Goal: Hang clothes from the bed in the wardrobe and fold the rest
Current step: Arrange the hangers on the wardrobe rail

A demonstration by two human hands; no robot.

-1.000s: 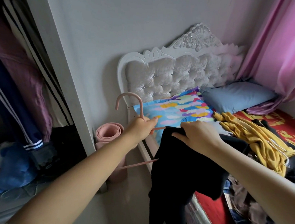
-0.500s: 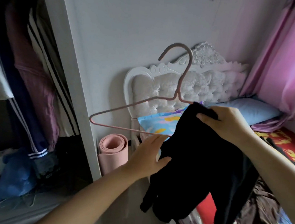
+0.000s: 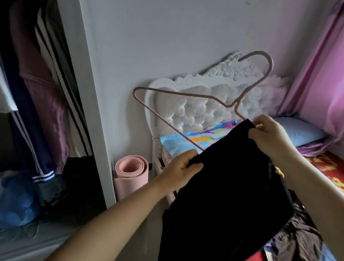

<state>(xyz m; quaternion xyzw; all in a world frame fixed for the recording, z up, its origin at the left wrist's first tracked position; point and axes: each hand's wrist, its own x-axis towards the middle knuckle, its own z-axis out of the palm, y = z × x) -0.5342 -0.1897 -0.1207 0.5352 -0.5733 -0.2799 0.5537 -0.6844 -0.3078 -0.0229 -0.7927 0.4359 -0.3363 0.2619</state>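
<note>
Black garment [image 3: 230, 192] being threaded onto pink hanger [image 3: 188, 119]: right hand [image 3: 269, 136] pinching top edge with hanger, left hand [image 3: 181, 168] gripping cloth edge, spreading it.

black garment [image 3: 228, 186]: matt soft cloth. hanger [image 3: 190, 94]: thin pink wire w/ matt coating. headboard [image 3: 199, 110]: glossy tufted fabric, white frame. mat [image 3: 131, 176]: matt pink foam.

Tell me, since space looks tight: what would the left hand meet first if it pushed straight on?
Probably the black garment that the left hand already grips, then the colourful pillow behind; depth is unclear.
</note>
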